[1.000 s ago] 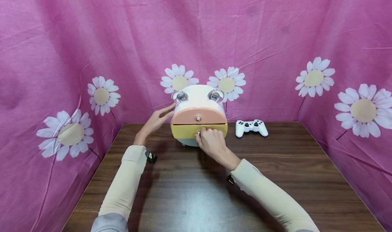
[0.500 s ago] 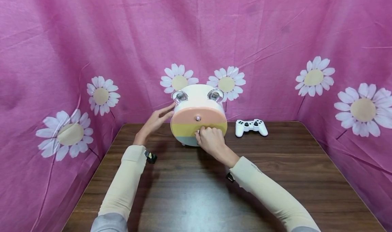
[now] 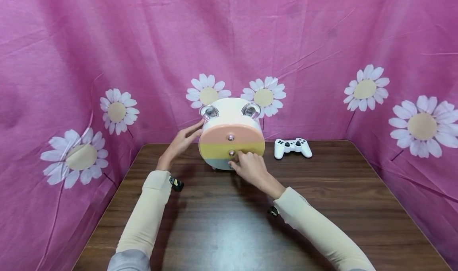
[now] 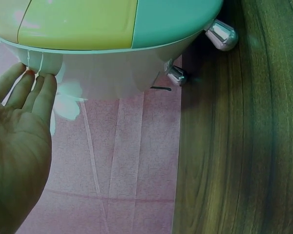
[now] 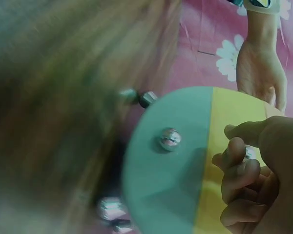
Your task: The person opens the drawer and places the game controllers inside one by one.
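Note:
A small rounded white drawer box, with two silver eye-like rings on top, stands upright on the table. Its front carries a peach drawer, a yellow drawer and a teal drawer, all flush. My left hand touches the box's left side with extended fingers, as the left wrist view also shows. My right hand is just right of the yellow drawer's silver knob. In the right wrist view its thumb and loosely bent fingers are apart, with nothing pinched between them.
A white game controller lies on the brown wooden table, right of the box. A pink curtain printed with daisies hangs behind and along both sides. Silver feet hold up the box.
The yellow drawer, slightly out a second ago, moved in until flush with the others. My right hand then let go of its knob and shifted slightly right and down. My left hand stayed put.

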`<state>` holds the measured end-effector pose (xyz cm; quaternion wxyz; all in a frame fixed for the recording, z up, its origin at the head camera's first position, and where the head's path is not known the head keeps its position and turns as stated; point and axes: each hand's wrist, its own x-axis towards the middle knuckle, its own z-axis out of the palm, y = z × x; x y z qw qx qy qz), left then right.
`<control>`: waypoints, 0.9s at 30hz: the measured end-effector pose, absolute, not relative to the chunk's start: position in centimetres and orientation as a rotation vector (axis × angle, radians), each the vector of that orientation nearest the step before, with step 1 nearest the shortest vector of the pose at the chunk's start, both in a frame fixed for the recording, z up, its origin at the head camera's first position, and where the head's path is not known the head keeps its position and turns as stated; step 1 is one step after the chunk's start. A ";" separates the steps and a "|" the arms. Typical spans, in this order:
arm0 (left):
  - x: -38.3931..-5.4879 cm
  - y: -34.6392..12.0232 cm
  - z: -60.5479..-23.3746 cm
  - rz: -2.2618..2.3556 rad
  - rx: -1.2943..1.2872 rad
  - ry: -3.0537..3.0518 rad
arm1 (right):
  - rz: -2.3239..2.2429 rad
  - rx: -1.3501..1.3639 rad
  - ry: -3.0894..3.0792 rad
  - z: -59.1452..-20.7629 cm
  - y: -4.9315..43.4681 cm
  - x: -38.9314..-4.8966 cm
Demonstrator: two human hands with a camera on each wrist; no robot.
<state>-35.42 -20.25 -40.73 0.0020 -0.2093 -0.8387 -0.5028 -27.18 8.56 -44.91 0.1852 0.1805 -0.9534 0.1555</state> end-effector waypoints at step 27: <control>-33.1 -19.6 -38.0 -1.572 -0.662 -2.666 | 0.376 0.258 -2.698 -49.5 5.8 -27.8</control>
